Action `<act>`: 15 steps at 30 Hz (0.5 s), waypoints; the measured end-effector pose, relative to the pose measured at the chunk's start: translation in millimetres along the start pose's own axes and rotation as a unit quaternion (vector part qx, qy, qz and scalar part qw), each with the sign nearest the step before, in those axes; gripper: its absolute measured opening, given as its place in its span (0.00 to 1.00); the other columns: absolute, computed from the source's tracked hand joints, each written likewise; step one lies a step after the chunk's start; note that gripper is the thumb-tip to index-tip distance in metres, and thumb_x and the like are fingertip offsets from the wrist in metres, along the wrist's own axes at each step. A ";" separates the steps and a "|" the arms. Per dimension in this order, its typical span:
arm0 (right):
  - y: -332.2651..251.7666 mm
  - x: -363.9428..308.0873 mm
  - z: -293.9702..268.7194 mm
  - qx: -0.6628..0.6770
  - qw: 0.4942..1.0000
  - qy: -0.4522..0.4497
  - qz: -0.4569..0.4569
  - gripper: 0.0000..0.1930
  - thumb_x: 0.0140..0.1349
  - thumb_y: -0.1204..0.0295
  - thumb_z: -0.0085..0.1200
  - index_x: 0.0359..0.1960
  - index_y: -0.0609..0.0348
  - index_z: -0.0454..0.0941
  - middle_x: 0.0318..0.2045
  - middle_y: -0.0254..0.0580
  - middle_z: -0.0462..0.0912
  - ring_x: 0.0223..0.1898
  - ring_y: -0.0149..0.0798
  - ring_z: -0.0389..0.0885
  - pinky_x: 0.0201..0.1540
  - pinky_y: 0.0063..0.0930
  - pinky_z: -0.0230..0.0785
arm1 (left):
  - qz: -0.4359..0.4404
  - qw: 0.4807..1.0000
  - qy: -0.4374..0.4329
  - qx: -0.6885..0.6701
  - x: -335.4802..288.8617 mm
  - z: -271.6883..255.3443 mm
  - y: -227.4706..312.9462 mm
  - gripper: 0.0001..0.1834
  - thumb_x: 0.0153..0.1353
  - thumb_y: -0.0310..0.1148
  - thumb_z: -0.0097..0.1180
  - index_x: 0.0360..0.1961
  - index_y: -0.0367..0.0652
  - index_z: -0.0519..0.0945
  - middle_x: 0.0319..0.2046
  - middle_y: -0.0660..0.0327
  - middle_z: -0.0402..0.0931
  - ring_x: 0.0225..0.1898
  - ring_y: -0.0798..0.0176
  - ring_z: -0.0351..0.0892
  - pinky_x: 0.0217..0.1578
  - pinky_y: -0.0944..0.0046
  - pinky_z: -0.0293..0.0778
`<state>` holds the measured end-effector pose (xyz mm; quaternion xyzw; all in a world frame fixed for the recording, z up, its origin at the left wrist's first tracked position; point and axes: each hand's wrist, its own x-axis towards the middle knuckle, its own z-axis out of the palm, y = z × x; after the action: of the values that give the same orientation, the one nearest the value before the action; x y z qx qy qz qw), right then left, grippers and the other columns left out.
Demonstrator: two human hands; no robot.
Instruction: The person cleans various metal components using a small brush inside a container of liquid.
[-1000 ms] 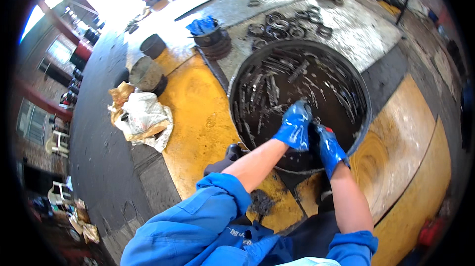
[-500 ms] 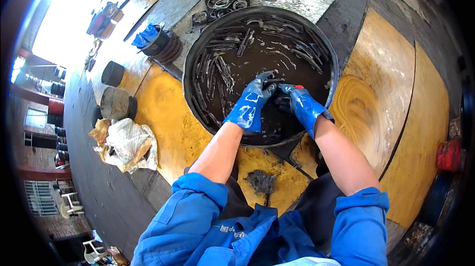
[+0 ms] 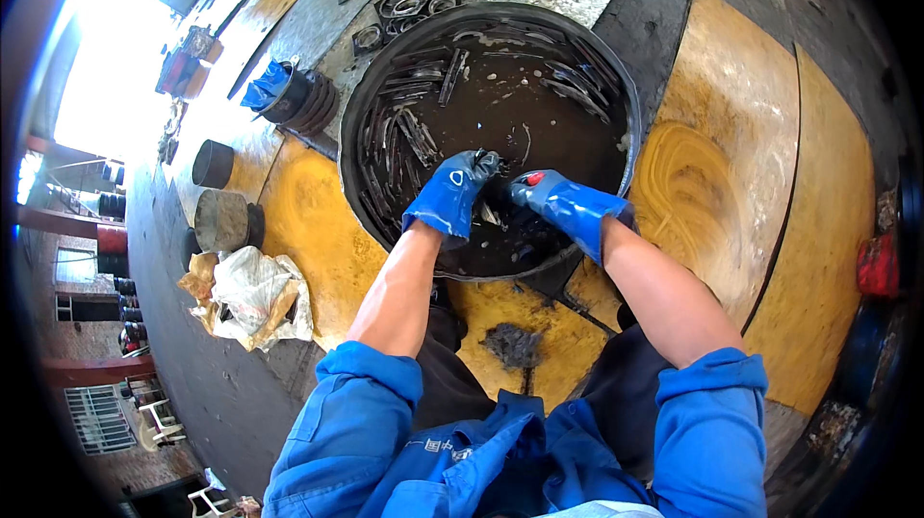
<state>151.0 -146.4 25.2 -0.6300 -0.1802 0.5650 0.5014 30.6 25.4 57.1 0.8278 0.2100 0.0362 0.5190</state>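
My left hand, in a wet blue rubber glove, is closed near the near side of a large round dark tub. Its fingers curl round something black and wet that I cannot make out. Just to the right, my right hand, gloved alike, is closed with its fingertips toward the left one. A small red piece shows at those fingers; what it belongs to is hidden. Dark murky liquid fills the tub. Several thin black strips or rings stand along its left side, and more lie at the far right.
Black ring-shaped parts lie beyond the tub. To the left stand a dark bucket with blue material, a metal can and a white sack. A dark fibrous clump lies on the yellow board between my legs.
Both hands have shifted left and slightly down in the view, and a narrow gap shows between them. The red piece has come round toward the left hand. The whole view has shifted a little.
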 end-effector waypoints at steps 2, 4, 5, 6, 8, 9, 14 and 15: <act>-12.6 -21.1 13.4 -0.120 0.991 0.015 -0.051 0.12 0.64 0.65 0.60 0.44 0.57 0.87 0.34 0.38 0.88 0.38 0.37 0.86 0.45 0.35 0.77 | -0.030 0.998 -0.007 0.050 -5.4 -7.7 -4.1 0.27 0.74 0.51 0.55 0.53 0.32 0.82 0.45 0.49 0.86 0.46 0.54 0.82 0.54 0.57 0.74; -2.1 -7.1 9.1 -0.225 0.972 -0.004 -0.067 0.12 0.63 0.65 0.58 0.45 0.53 0.87 0.37 0.43 0.89 0.41 0.44 0.88 0.45 0.39 0.78 | -0.033 0.990 0.018 0.138 -3.2 -3.8 -8.6 0.28 0.72 0.51 0.56 0.53 0.32 0.82 0.46 0.42 0.85 0.46 0.48 0.84 0.50 0.54 0.75; 4.1 -0.3 8.5 -0.374 0.921 0.011 -0.105 0.12 0.64 0.65 0.57 0.45 0.51 0.87 0.38 0.45 0.89 0.42 0.48 0.88 0.45 0.41 0.78 | -0.112 0.991 -0.041 0.066 0.7 0.3 2.3 0.29 0.73 0.53 0.55 0.53 0.33 0.82 0.46 0.41 0.85 0.48 0.43 0.84 0.51 0.52 0.75; 9.9 5.9 6.0 -0.514 0.846 0.025 -0.138 0.11 0.65 0.64 0.57 0.45 0.49 0.87 0.39 0.47 0.89 0.42 0.52 0.88 0.45 0.43 0.78 | -0.108 0.991 -0.047 0.066 8.5 8.4 -6.4 0.29 0.73 0.53 0.55 0.53 0.33 0.82 0.46 0.41 0.85 0.48 0.43 0.84 0.51 0.52 0.75; -12.3 -0.6 21.8 -0.570 0.814 -0.003 -0.109 0.11 0.64 0.64 0.57 0.45 0.48 0.85 0.42 0.50 0.88 0.45 0.59 0.86 0.47 0.47 0.79 | -0.062 0.991 0.026 0.119 6.0 8.6 -18.8 0.31 0.74 0.56 0.52 0.53 0.34 0.82 0.47 0.42 0.85 0.50 0.41 0.83 0.52 0.50 0.74; -12.4 -3.6 19.5 -0.616 0.775 -0.030 -0.138 0.12 0.64 0.64 0.57 0.46 0.48 0.85 0.43 0.49 0.88 0.45 0.57 0.86 0.47 0.47 0.79 | -0.157 0.984 -0.032 0.083 3.6 10.3 -6.1 0.32 0.75 0.55 0.48 0.57 0.34 0.81 0.52 0.44 0.84 0.56 0.46 0.81 0.59 0.53 0.71; -18.2 -19.1 27.7 -0.722 0.639 -0.062 -0.260 0.15 0.61 0.67 0.60 0.50 0.44 0.84 0.42 0.44 0.86 0.46 0.47 0.88 0.47 0.46 0.79 | -0.106 0.990 0.027 0.085 6.1 13.1 -26.8 0.31 0.76 0.53 0.49 0.56 0.32 0.81 0.50 0.43 0.85 0.54 0.48 0.83 0.57 0.54 0.72; -27.7 -28.4 30.5 -0.735 0.637 -0.077 -0.220 0.14 0.64 0.69 0.58 0.51 0.45 0.84 0.53 0.47 0.84 0.55 0.49 0.85 0.54 0.46 0.77 | -0.113 0.990 0.034 0.077 6.0 9.9 -28.2 0.30 0.76 0.52 0.49 0.56 0.31 0.81 0.51 0.42 0.84 0.54 0.48 0.82 0.56 0.54 0.72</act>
<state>124.8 -144.0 67.7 -0.6863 -0.7074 0.1657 -0.0331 30.1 29.8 26.9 0.8347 0.3218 -0.0107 0.4468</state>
